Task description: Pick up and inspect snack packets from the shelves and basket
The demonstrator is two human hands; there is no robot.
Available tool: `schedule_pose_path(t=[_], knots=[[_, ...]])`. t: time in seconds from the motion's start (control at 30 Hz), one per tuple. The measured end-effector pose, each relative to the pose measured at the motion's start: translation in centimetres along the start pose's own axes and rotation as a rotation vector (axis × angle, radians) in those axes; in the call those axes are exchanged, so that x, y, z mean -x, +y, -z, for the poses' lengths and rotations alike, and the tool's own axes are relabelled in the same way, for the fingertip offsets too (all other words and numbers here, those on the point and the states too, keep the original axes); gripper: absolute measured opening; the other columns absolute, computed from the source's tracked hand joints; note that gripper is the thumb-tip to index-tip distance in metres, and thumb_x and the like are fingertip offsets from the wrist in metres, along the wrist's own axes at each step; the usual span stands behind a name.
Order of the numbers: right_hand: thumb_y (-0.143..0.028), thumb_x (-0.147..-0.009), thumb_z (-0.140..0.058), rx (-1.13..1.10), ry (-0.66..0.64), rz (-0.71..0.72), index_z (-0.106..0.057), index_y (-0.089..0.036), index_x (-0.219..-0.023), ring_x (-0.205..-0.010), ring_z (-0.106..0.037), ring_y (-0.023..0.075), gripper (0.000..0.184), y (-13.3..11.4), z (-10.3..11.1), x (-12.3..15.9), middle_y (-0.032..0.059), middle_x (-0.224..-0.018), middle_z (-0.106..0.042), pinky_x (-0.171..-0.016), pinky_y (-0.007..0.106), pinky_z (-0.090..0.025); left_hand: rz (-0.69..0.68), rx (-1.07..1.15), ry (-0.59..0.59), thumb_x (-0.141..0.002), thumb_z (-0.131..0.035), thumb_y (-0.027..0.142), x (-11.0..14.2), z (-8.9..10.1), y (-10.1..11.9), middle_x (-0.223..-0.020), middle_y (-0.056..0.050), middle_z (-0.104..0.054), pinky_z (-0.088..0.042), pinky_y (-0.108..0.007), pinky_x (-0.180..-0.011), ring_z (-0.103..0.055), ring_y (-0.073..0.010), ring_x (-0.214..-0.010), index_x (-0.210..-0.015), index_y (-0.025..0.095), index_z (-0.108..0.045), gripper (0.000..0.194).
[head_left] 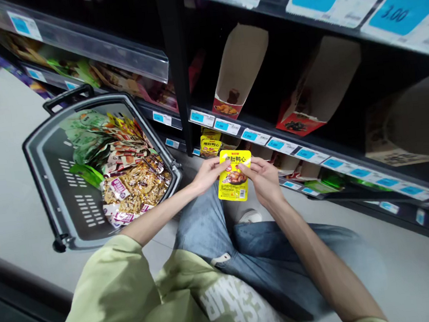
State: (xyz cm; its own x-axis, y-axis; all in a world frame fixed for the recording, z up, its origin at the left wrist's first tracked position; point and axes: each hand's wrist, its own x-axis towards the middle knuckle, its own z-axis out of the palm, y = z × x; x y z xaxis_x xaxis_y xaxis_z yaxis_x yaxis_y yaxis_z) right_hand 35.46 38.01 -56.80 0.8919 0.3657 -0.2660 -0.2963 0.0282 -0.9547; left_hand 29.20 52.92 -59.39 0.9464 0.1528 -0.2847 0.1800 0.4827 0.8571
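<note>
A yellow snack packet with a food picture is held upright in front of my knees, its printed face toward me. My left hand pinches its left edge, thumb on the front. On the opposite edge my right hand grips it the same way; the fingers behind the packet are hidden. Just beyond it, similar yellow packets stand in a box on the low shelf. To the left, a grey shopping basket on the floor holds several snack packs and green bags.
Dark shelving with a price-tag rail runs across the front and right. Cut-open cartons stand on the middle shelf. The basket's handle points toward the left shelf. A dark edge of another unit lies at lower left.
</note>
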Motion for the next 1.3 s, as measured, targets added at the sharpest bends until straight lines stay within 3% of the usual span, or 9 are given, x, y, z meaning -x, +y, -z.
schedule_pose_path(t=[0.23, 0.53, 0.97, 1.3], knots=[[-0.046, -0.058, -0.086, 0.161, -0.017, 0.056, -0.067, -0.02, -0.089, -0.079, -0.07, 0.0203, 0.045, 0.5, 0.4, -0.7, 0.0056, -0.086, -0.076, -0.079, 0.037, -0.057, -0.045, -0.011, -0.022, -0.064, -0.083, 0.043, 0.0, 0.2, -0.2, -0.09, -0.009, -0.076, -0.056, -0.032, -0.074, -0.071, -0.0195, -0.075, -0.102, 0.01, -0.07, 0.052], [-0.05, -0.057, -0.085, 0.197, -0.061, 0.078, -0.064, -0.022, -0.09, -0.075, -0.071, 0.0212, 0.049, 1.0, 0.6, -0.8, 0.005, -0.085, -0.076, -0.078, 0.04, -0.057, -0.053, -0.061, 0.005, -0.063, -0.085, 0.038, 0.1, 0.1, -0.1, -0.088, -0.009, -0.076, -0.058, -0.031, -0.071, -0.072, -0.0185, -0.07, -0.112, 0.012, -0.062, 0.06], [-0.049, -0.06, -0.084, 0.221, -0.093, 0.062, -0.064, -0.021, -0.088, -0.074, -0.069, 0.0192, 0.045, 0.9, 0.5, -0.5, 0.0051, -0.085, -0.075, -0.073, 0.035, -0.056, -0.076, -0.112, 0.045, -0.059, -0.087, 0.033, 0.0, 0.3, -0.2, -0.081, -0.005, -0.075, -0.057, -0.025, -0.063, -0.071, -0.017, -0.065, -0.102, 0.014, -0.056, 0.056], [-0.046, -0.06, -0.085, 0.247, -0.082, 0.109, -0.065, -0.021, -0.088, -0.066, -0.067, 0.0175, 0.042, 1.2, 0.7, -0.5, 0.002, -0.076, -0.074, -0.063, 0.03, -0.053, -0.087, -0.081, 0.0, -0.058, -0.088, 0.034, 0.2, 0.2, 0.1, -0.075, -0.002, -0.072, -0.053, -0.021, -0.059, -0.068, -0.0132, -0.061, -0.099, 0.015, -0.053, 0.057]])
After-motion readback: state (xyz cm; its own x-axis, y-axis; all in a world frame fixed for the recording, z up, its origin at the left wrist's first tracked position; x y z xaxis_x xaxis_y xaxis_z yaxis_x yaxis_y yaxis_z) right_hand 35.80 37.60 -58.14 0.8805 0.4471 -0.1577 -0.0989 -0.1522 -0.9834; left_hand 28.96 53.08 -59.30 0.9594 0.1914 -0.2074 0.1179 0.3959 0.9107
